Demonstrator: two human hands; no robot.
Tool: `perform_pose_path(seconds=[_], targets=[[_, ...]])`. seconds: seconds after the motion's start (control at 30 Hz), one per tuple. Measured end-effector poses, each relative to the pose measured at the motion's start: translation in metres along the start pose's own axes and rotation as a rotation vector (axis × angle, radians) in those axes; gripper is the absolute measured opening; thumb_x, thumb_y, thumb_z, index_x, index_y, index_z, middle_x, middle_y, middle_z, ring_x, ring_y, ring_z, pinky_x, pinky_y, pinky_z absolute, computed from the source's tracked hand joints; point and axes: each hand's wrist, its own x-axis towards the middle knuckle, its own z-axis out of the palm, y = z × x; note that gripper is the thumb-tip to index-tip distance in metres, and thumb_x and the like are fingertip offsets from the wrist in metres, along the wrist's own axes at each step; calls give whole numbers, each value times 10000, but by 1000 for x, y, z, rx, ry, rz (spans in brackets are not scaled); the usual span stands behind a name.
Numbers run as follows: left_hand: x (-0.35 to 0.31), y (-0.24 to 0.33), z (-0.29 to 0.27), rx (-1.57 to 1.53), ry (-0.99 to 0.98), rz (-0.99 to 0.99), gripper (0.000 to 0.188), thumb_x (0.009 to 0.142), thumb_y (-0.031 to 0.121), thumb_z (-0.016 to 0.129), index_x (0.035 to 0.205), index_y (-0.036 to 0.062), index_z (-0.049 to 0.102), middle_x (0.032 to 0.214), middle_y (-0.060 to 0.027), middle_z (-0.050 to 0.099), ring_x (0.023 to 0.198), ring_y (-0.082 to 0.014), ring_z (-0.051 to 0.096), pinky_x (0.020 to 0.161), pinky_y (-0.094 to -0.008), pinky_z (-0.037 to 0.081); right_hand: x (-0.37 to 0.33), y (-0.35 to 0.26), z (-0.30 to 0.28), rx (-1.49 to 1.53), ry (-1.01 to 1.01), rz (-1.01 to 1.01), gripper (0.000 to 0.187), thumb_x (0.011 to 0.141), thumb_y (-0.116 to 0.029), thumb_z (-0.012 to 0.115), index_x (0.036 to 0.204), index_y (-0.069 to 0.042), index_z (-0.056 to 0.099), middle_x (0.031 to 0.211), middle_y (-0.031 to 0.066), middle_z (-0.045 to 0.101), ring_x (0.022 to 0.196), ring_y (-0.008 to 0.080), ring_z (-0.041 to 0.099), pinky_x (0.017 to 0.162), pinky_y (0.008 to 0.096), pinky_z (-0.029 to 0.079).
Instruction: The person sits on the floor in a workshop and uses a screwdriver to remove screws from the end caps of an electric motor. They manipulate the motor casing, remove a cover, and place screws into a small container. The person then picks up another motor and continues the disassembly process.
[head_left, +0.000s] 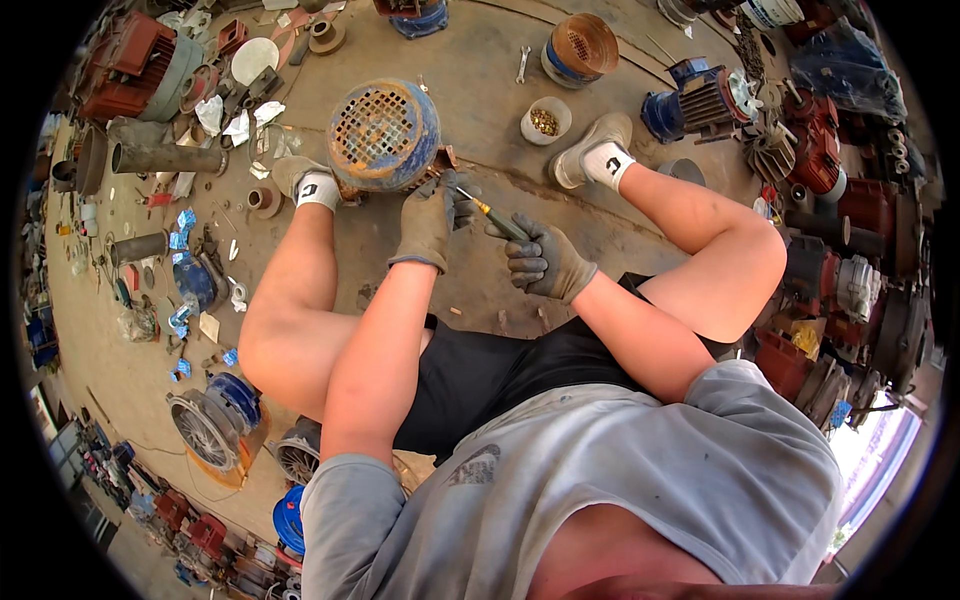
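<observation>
Head view looks down on us sitting on a concrete floor [500,130], knees spread, with a blue electric motor [385,135] standing between our feet, its rusty perforated fan cover facing up at us. Our left hand [432,215], in a grey work glove, reaches forward to the lower right edge of the motor, near its orange-brown terminal box, and its grip is curled loosely there; we cannot tell whether the fingers actually clasp the housing or only steady the tool's tip. Our right hand [545,260], in a darker glove, has its grip closed tight around the dark handle of a screwdriver [490,215], whose thin shaft with a yellow collar points up and left toward the motor, passing just beside the left hand's fingers. Our left foot, in a white sock and grey shoe [300,178], sits touching the motor's left side; the right shoe [590,150] is planted well apart on the other side. Near the right shoe stands a small white bowl [546,120] holding brownish small parts, and beyond it a wrench [522,63] lies on the floor. Other motors, fan covers and scraps ring us on all sides.
</observation>
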Motion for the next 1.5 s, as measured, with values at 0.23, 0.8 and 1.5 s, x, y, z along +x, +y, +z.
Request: perform_pose_path(seconds=[0.23,0.8,1.5], targets=[[3,-1,-4,-15,14,17,294,1059,300,651,1116,32,760,940,-110,791,675,-150,715,596,-286,579,-2,-18,24,-323,-7,-292,320,1071,-325,529,1189,-63,667,718,86,611,565,280,570,547,397,457],[5,6,-3,-11,-9,51,246,1068,288,630,1126,69,729,920,-71,791,728,-154,726,626,-305,579,6,-33,23,-430,-6,-354,323,1113,-281,490,1243,-86,712,725,19,625,526,152,528,517,311,387],[6,-4,-10,145,68,103,290,1071,291,623,1020,21,712,900,-103,773,679,-176,726,595,-342,609,3,-40,35,-205,-67,198,421,1061,-404,550,1180,-28,695,654,83,597,581,207,609,600,381,515]])
